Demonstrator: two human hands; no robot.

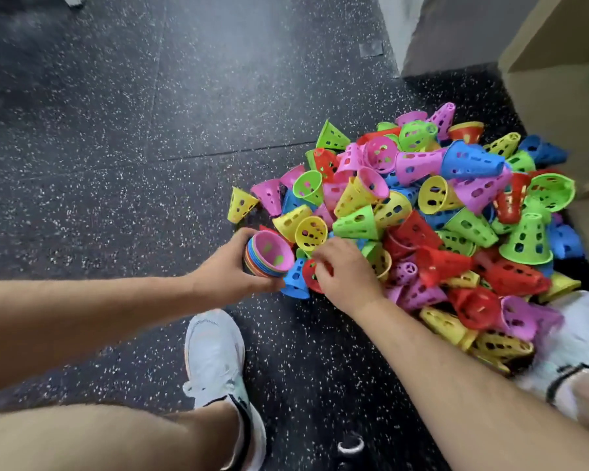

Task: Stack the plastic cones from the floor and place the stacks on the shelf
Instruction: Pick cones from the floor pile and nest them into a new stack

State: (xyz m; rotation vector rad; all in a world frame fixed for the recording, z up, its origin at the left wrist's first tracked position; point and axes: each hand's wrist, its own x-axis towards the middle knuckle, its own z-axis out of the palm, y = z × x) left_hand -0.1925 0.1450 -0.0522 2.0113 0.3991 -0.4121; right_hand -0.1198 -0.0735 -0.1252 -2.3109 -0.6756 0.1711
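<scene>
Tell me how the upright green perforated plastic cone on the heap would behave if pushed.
Probably very light: the green perforated plastic cone has walls full of holes. It likely tips easily, standing on loose cones rather than floor. Tipped, it may roll in a curve.

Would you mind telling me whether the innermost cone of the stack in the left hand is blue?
No, the stack gripped by the left hand has a pink cone nested innermost.
</scene>
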